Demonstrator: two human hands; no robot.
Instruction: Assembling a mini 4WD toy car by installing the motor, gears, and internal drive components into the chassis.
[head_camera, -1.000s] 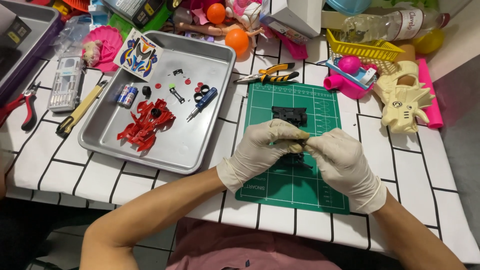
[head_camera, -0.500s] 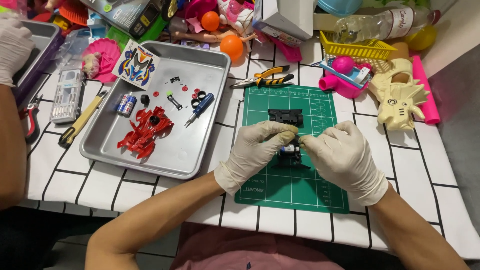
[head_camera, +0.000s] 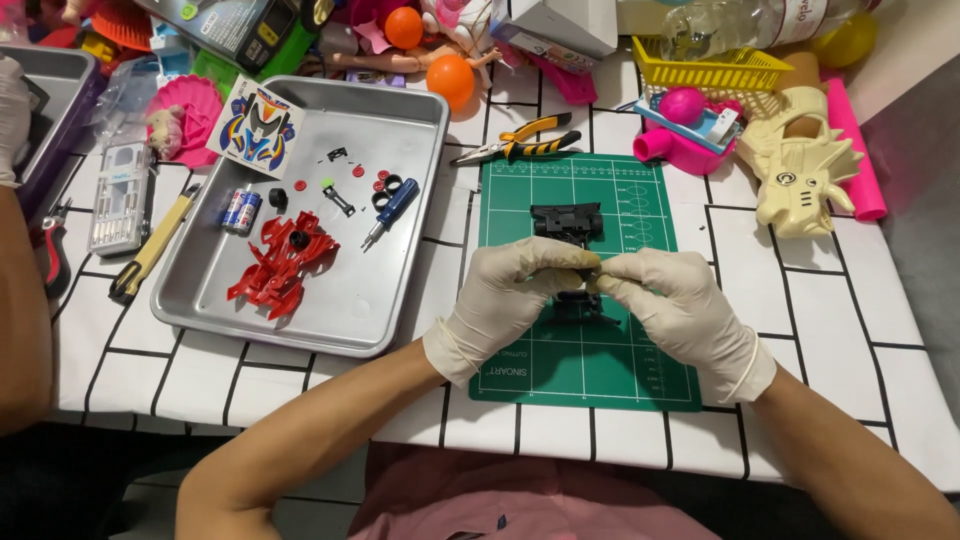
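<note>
Both my hands wear pale gloves and meet over a green cutting mat (head_camera: 650, 200). My left hand (head_camera: 510, 295) and my right hand (head_camera: 680, 305) pinch a small black toy-car part (head_camera: 580, 302) between their fingertips; most of it is hidden by my fingers. A second black chassis piece (head_camera: 567, 220) lies on the mat just beyond my hands. Left of the mat, a metal tray (head_camera: 400, 290) holds a red toy-car body (head_camera: 283, 265), a small blue screwdriver (head_camera: 390, 208), a battery (head_camera: 240, 210), a sticker sheet (head_camera: 258, 128) and several tiny parts.
Yellow-handled pliers (head_camera: 520, 140) lie behind the mat. A yellow utility knife (head_camera: 150, 250) and a clear bit case (head_camera: 118, 195) sit left of the tray. Toys, an orange ball (head_camera: 450, 78), a yellow basket (head_camera: 715, 65) and a cream toy figure (head_camera: 805, 170) crowd the back. Another person's arm (head_camera: 20, 290) is at the left edge.
My hands stay over the mat, working the black part with small finger movements. The other person's gloved hand has come into view at the far left. The camera has shifted slightly.
</note>
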